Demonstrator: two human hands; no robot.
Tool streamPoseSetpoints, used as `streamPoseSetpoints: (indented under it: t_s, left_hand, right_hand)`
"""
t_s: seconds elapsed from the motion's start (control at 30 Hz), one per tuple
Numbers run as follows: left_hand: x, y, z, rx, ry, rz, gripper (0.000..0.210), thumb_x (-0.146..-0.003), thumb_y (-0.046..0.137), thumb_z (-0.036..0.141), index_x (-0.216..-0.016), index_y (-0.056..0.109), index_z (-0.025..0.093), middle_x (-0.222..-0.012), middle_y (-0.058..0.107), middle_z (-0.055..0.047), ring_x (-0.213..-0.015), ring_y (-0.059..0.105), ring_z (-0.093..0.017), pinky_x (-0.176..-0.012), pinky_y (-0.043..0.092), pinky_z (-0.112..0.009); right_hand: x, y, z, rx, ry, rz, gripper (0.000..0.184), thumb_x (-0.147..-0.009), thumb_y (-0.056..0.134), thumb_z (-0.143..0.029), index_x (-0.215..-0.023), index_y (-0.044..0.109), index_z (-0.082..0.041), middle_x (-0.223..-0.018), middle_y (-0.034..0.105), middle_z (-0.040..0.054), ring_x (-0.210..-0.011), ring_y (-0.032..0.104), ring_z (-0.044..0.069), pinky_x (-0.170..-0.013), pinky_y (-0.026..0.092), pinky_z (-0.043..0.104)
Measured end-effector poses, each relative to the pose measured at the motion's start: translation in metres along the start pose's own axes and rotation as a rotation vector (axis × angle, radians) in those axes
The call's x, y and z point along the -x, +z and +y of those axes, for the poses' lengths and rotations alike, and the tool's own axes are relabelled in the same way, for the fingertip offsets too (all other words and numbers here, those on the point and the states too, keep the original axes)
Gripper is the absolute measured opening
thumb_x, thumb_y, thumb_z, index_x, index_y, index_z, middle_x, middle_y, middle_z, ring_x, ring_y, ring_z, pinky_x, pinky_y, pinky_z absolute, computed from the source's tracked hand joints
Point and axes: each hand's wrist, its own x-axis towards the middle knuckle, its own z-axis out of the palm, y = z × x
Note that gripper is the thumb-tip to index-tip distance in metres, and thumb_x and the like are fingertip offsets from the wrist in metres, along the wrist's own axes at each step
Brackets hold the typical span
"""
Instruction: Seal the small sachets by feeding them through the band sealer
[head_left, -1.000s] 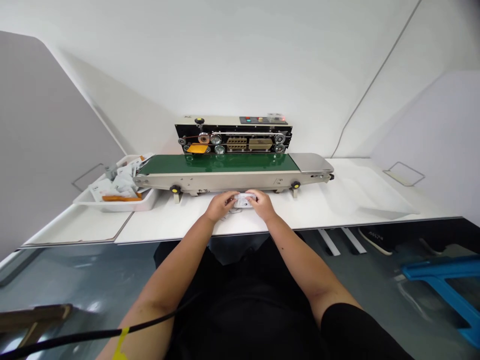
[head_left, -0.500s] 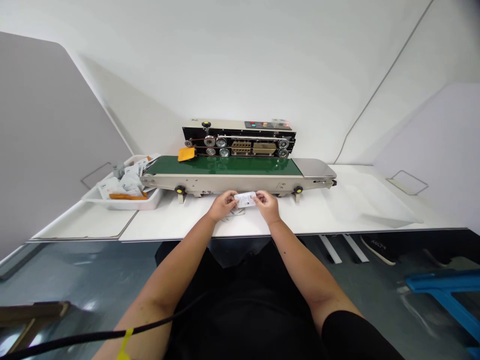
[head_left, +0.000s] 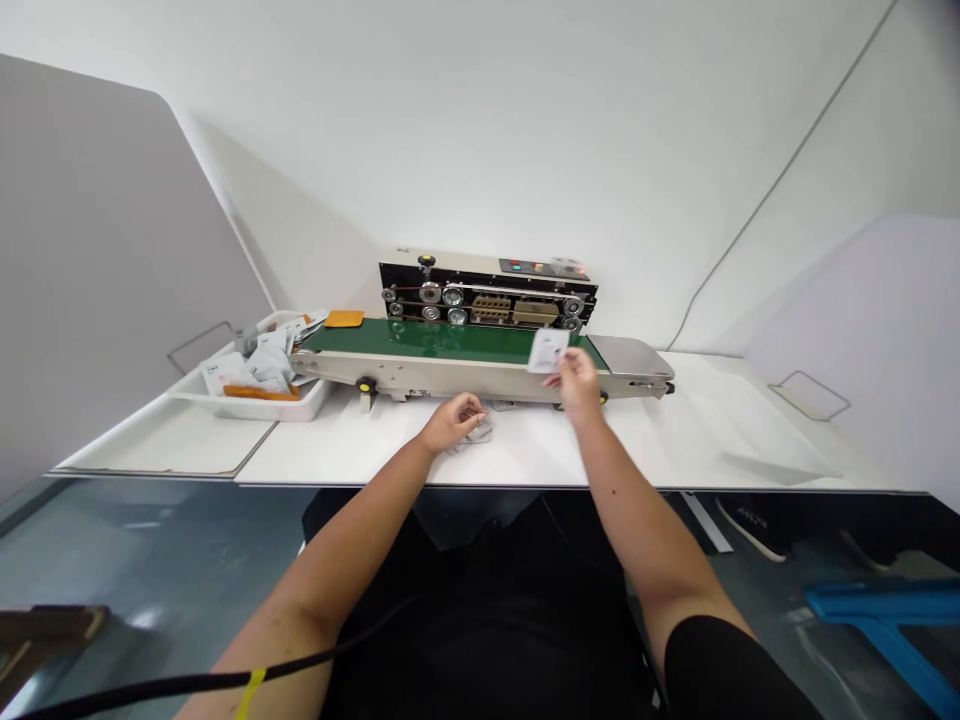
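A small flat white packet with dark print is pinched in my right hand, raised in front of the right part of the green conveyor belt. My left hand hovers low over the white table with fingers loosely curled; nothing shows between thumb and fingertips. Beside and partly under it lie a few more printed packets. Behind both hands stands the band sealing machine, with rollers and belts along its front. An orange packet rests at the belt's left end.
At the left, a white bin holds several white and orange packets. A translucent tray stands on the table at the right. The conveyor's metal end plate juts rightward. A black cable crosses my left arm.
My right hand has lifted the packet up and right towards the belt, and my left hand has let go of it. The orange packet has travelled left to the belt's end.
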Motion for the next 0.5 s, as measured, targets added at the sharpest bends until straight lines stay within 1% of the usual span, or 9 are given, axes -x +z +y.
streamPoseSetpoints:
  t_s: [0.07, 0.13, 0.17, 0.2, 0.23, 0.3, 0.37, 0.43, 0.5]
  left_hand:
    - [0.001, -0.001, 0.002, -0.034, 0.002, -0.001, 0.034, -0.085, 0.073, 0.048, -0.096, 0.059, 0.019, -0.095, 0.072, -0.006, -0.080, 0.068, -0.018, -0.066, 0.054, -0.027]
    - [0.001, -0.001, 0.004, -0.065, 0.009, -0.005, 0.031, -0.085, 0.072, 0.046, -0.096, 0.061, 0.019, -0.091, 0.072, -0.005, -0.076, 0.066, -0.017, -0.065, 0.053, -0.026]
    - [0.001, -0.001, 0.005, -0.080, 0.014, -0.006, 0.030, -0.086, 0.071, 0.045, -0.096, 0.061, 0.019, -0.090, 0.071, -0.004, -0.075, 0.066, -0.017, -0.064, 0.053, -0.025]
    - [0.002, -0.001, 0.005, -0.095, 0.020, -0.006, 0.029, -0.086, 0.071, 0.045, -0.096, 0.061, 0.019, -0.089, 0.071, -0.004, -0.074, 0.065, -0.016, -0.064, 0.052, -0.025]
    - [0.002, -0.002, 0.005, -0.109, 0.026, -0.004, 0.028, -0.087, 0.070, 0.044, -0.095, 0.061, 0.019, -0.089, 0.071, -0.004, -0.074, 0.065, -0.016, -0.063, 0.052, -0.025]
    - [0.003, -0.002, 0.006, -0.140, 0.040, -0.001, 0.026, -0.087, 0.068, 0.043, -0.095, 0.062, 0.019, -0.088, 0.070, -0.003, -0.073, 0.064, -0.016, -0.063, 0.052, -0.025]
    - [0.003, -0.003, 0.005, -0.170, 0.049, 0.002, 0.025, -0.088, 0.067, 0.042, -0.095, 0.062, 0.019, -0.086, 0.070, -0.003, -0.072, 0.064, -0.016, -0.062, 0.051, -0.024]
    - [0.003, -0.003, 0.006, -0.197, 0.053, 0.004, 0.024, -0.088, 0.067, 0.042, -0.095, 0.062, 0.020, -0.084, 0.070, -0.002, -0.070, 0.063, -0.015, -0.061, 0.051, -0.024]
    - [0.004, -0.003, 0.006, -0.221, 0.055, 0.005, 0.022, -0.088, 0.066, 0.041, -0.094, 0.062, 0.020, -0.081, 0.069, -0.001, -0.068, 0.062, -0.015, -0.061, 0.050, -0.024]
  right_hand:
    - [-0.037, -0.029, -0.017, 0.030, 0.020, 0.171, 0.026, -0.097, 0.053, -0.041, -0.113, 0.057, -0.021, -0.082, 0.067, -0.0014, -0.045, 0.053, 0.006, -0.043, 0.040, 0.017]
    - [-0.069, -0.054, -0.029, 0.072, 0.069, 0.323, 0.024, -0.101, 0.049, -0.034, -0.118, 0.056, -0.019, -0.080, 0.064, -0.0017, -0.045, 0.049, 0.006, -0.040, 0.036, 0.017]
    - [-0.082, -0.064, -0.032, 0.091, 0.102, 0.382, 0.024, -0.103, 0.048, -0.032, -0.121, 0.055, -0.018, -0.082, 0.064, -0.0008, -0.047, 0.050, 0.006, -0.041, 0.037, 0.017]
    - [-0.092, -0.071, -0.033, 0.107, 0.139, 0.425, 0.025, -0.104, 0.049, -0.031, -0.122, 0.056, -0.016, -0.085, 0.065, 0.0007, -0.051, 0.053, 0.007, -0.044, 0.041, 0.018]
    - [-0.100, -0.075, -0.032, 0.118, 0.180, 0.449, 0.026, -0.104, 0.052, -0.032, -0.123, 0.057, -0.015, -0.092, 0.066, 0.0029, -0.060, 0.059, 0.009, -0.050, 0.048, 0.020]
    - [-0.111, -0.074, -0.028, 0.129, 0.264, 0.442, 0.030, -0.101, 0.060, -0.034, -0.126, 0.059, -0.015, -0.110, 0.067, 0.0074, -0.083, 0.068, 0.016, -0.070, 0.059, 0.031]
    - [-0.117, -0.066, -0.020, 0.130, 0.335, 0.389, 0.035, -0.099, 0.065, -0.036, -0.128, 0.061, -0.017, -0.125, 0.064, 0.0095, -0.103, 0.067, 0.023, -0.086, 0.059, 0.042]
    - [-0.121, -0.055, -0.014, 0.130, 0.386, 0.324, 0.037, -0.099, 0.065, -0.036, -0.130, 0.060, -0.017, -0.130, 0.063, 0.0104, -0.109, 0.066, 0.025, -0.091, 0.058, 0.046]
    - [-0.124, -0.043, -0.009, 0.135, 0.420, 0.264, 0.036, -0.099, 0.064, -0.036, -0.130, 0.060, -0.017, -0.130, 0.063, 0.0104, -0.109, 0.066, 0.024, -0.091, 0.058, 0.045]
